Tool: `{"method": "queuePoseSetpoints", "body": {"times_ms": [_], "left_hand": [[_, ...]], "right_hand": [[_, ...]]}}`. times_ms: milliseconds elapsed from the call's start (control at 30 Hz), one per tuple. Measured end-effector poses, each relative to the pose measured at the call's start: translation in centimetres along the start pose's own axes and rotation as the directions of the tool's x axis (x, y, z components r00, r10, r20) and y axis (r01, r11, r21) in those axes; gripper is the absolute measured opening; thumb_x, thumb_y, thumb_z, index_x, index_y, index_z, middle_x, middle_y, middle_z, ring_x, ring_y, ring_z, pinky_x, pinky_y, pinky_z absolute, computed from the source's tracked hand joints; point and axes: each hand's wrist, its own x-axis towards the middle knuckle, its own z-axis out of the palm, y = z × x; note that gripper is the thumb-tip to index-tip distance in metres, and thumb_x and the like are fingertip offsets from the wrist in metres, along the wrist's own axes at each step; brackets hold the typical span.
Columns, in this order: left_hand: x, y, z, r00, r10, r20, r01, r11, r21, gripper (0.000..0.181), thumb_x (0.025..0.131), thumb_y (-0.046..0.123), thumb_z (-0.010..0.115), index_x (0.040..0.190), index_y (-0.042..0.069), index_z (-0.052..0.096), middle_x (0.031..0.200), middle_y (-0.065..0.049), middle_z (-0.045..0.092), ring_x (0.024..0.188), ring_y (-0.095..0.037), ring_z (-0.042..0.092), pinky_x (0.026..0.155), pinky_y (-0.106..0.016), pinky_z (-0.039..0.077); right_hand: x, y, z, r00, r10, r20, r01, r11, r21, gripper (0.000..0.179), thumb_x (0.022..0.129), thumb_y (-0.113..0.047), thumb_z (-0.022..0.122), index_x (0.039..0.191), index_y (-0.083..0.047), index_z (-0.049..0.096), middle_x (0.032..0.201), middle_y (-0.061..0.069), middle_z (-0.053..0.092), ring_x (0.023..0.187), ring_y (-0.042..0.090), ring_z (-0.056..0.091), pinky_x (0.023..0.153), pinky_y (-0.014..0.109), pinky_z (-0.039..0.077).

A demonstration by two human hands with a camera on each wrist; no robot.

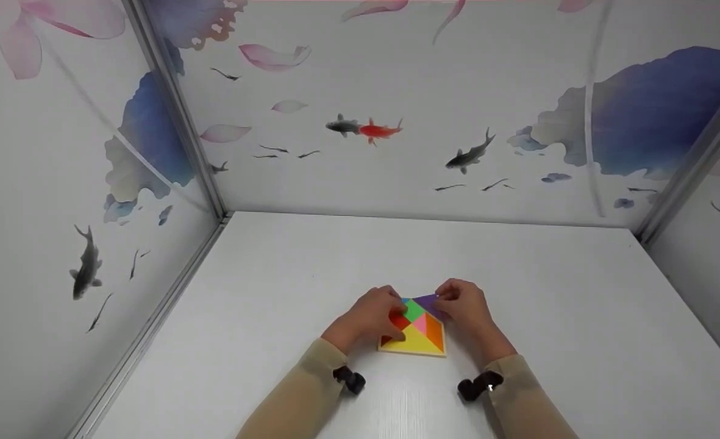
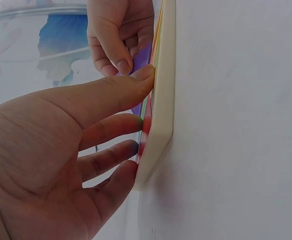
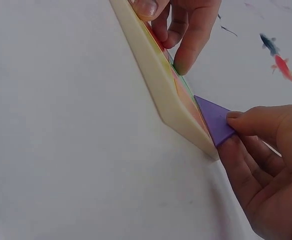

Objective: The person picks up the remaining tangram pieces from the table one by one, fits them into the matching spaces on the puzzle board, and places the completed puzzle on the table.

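Note:
A tangram puzzle in a pale wooden tray (image 1: 411, 353) lies on the white table. Its yellow (image 1: 413, 342), green (image 1: 414, 311), pink (image 1: 421, 324) and orange (image 1: 435, 335) pieces fit together in it; the red ones are partly hidden under my left hand (image 1: 369, 314). That hand reaches over the left side, its thumb and fingertips resting on the pieces. With thumb and fingers, my right hand (image 1: 466, 308) pinches a purple triangle piece (image 3: 213, 119) at the far right corner. In the right wrist view, the triangle stands tilted up from the tray, one edge along it.
White panels painted with fish and blue leaves enclose the table (image 1: 262, 292) at the back (image 1: 396, 177) and both sides. Grey metal posts (image 1: 180, 116) stand at the corners. Each wrist carries a black strap-on camera (image 1: 350, 379).

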Motion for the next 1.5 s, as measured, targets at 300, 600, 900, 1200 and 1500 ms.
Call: {"method": "queuePoseSetpoints", "body": {"times_ms": [300,600,900,1200,1500], "left_hand": [[0.3,-0.4,0.1,0.999,0.036,-0.007,-0.036,0.999,0.021,0.052,0.08,0.034,0.093,0.128,0.021,0.079,0.13,-0.001,0.063,0.12,-0.019,0.055,0.108,-0.032,0.052],[0.2,-0.2,-0.1,1.0,0.008,-0.007,-0.008,1.0,0.001,0.053,0.081,0.032,0.094,0.13,0.023,0.078,0.131,0.002,0.062,0.12,-0.017,0.055,0.108,-0.031,0.053],[0.0,0.0,0.0,1.0,-0.015,0.005,0.015,1.0,-0.016,0.053,0.08,0.031,0.094,0.13,0.022,0.078,0.13,0.001,0.062,0.12,-0.017,0.055,0.108,-0.032,0.053],[0.1,-0.2,0.0,1.0,0.029,-0.012,-0.029,1.0,0.003,0.053,0.079,0.032,0.094,0.129,0.021,0.078,0.129,0.001,0.063,0.119,-0.017,0.056,0.106,-0.03,0.053],[0.1,-0.4,0.2,0.999,0.04,-0.014,-0.04,0.999,0.002,0.053,0.079,0.033,0.094,0.128,0.021,0.079,0.128,0.002,0.063,0.118,-0.016,0.056,0.106,-0.03,0.053]], "right_hand": [[-0.2,-0.3,0.0,1.0,-0.022,-0.007,0.022,0.999,-0.035,0.014,0.091,-0.008,0.081,0.101,-0.009,0.072,0.098,0.01,0.069,0.085,0.024,0.064,0.073,0.027,0.06],[-0.1,-0.9,-0.2,1.0,-0.029,0.006,0.029,0.995,-0.091,0.014,0.091,-0.007,0.081,0.101,-0.01,0.072,0.093,0.01,0.068,0.079,0.023,0.062,0.069,0.026,0.058],[-0.3,-0.9,-0.2,0.999,-0.036,0.02,0.038,0.991,-0.128,0.014,0.091,-0.007,0.081,0.101,-0.009,0.071,0.093,0.009,0.068,0.08,0.022,0.061,0.071,0.026,0.058],[-0.3,-1.1,-0.3,0.999,-0.05,0.022,0.052,0.99,-0.132,0.014,0.091,-0.005,0.081,0.101,-0.006,0.07,0.092,0.01,0.071,0.074,0.02,0.062,0.068,0.026,0.057],[-0.6,-1.7,0.1,0.999,-0.04,0.016,0.042,0.983,-0.178,0.013,0.092,-0.004,0.081,0.1,-0.006,0.07,0.092,0.01,0.07,0.079,0.021,0.062,0.07,0.027,0.057]]}}
